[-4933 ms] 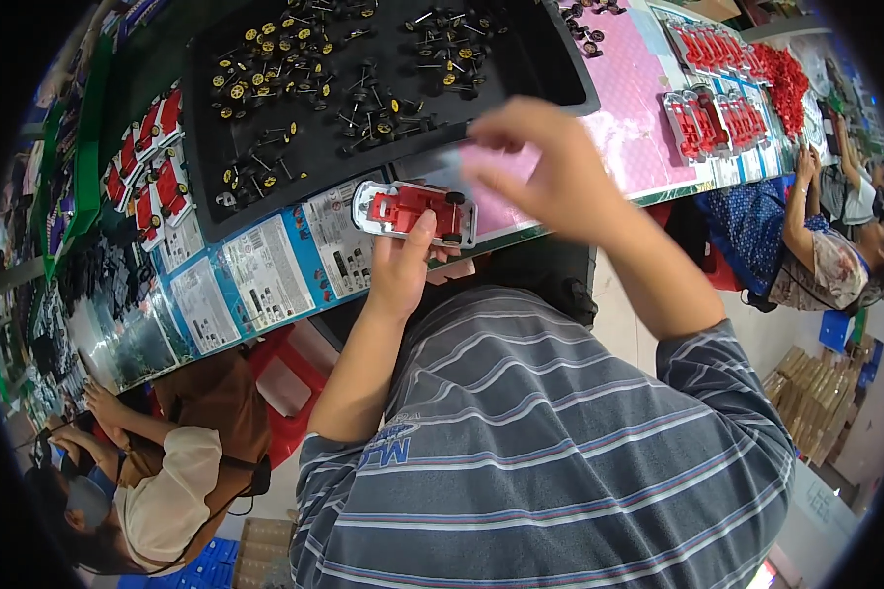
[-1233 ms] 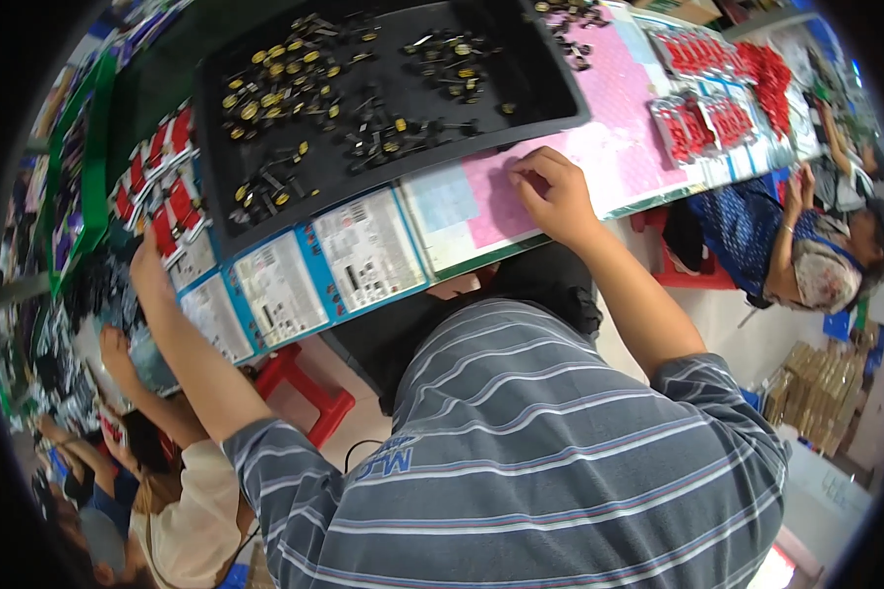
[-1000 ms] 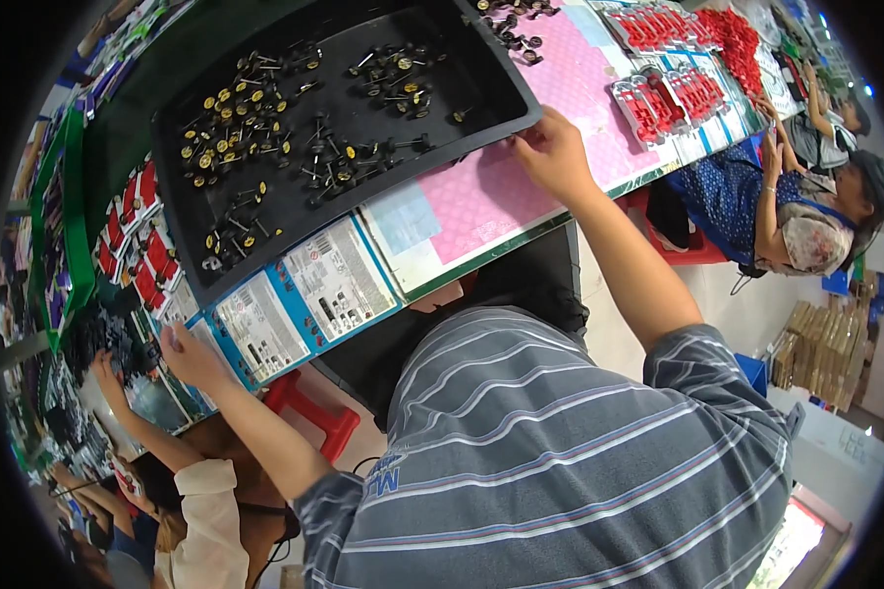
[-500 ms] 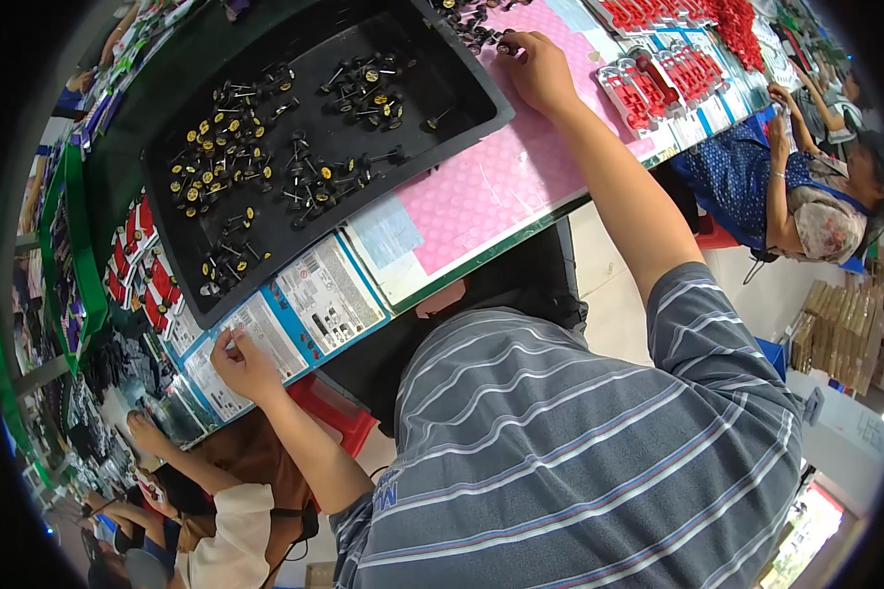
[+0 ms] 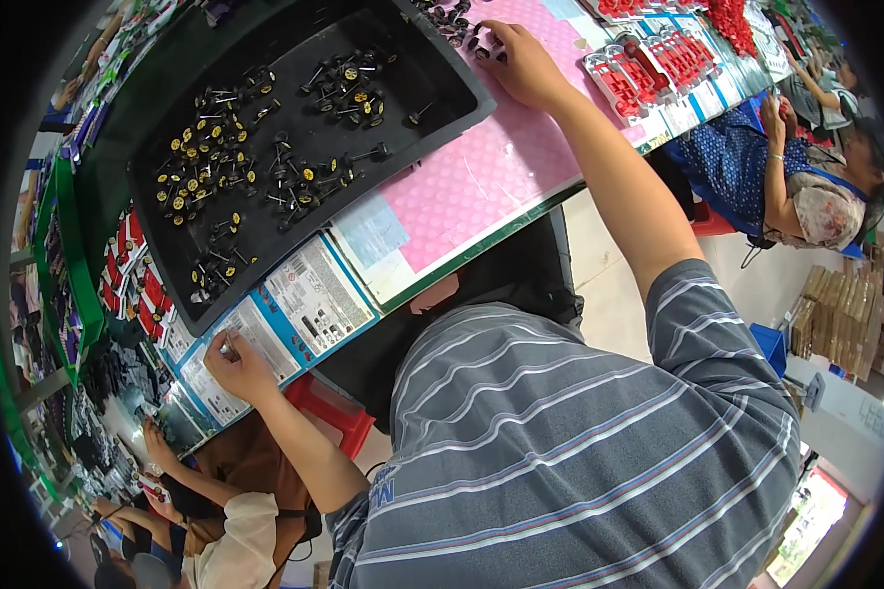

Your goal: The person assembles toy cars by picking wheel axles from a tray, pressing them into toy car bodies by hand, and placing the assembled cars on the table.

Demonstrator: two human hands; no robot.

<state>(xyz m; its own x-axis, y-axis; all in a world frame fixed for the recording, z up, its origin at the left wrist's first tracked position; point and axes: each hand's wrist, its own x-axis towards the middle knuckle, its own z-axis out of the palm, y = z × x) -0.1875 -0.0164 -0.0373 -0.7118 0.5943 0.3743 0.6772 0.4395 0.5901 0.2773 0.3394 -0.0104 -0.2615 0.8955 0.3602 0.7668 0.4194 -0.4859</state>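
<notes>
At the far end of the pink mat [image 5: 471, 196], my right hand [image 5: 523, 67] curls its fingers around some small black toy wheels [image 5: 480, 44]. More of these lie loose beside the fingertips. My left hand [image 5: 238, 367] rests low over the printed cards at the near left, fingers bent into a pinch; a small shiny bit shows at the fingertips, too small to name. Between the hands stands a large black tray [image 5: 403, 162], with several wheel-and-axle sets [image 5: 206, 157] in it, black with yellow hubs.
Red toy car parts in clear trays [image 5: 648, 74] stand at the right. Red car bodies [image 5: 147, 294] lie left of the tray, near a green rack [image 5: 88, 275]. Printed cards [image 5: 319, 294] line the table's front edge. Co-workers sit at the right [image 5: 815, 187] and lower left [image 5: 246, 540].
The whole view has shifted slightly. My right hand's fingers have spread around the black wheels, which now show between them. My left hand stays near the cards, its fingers turned a little.
</notes>
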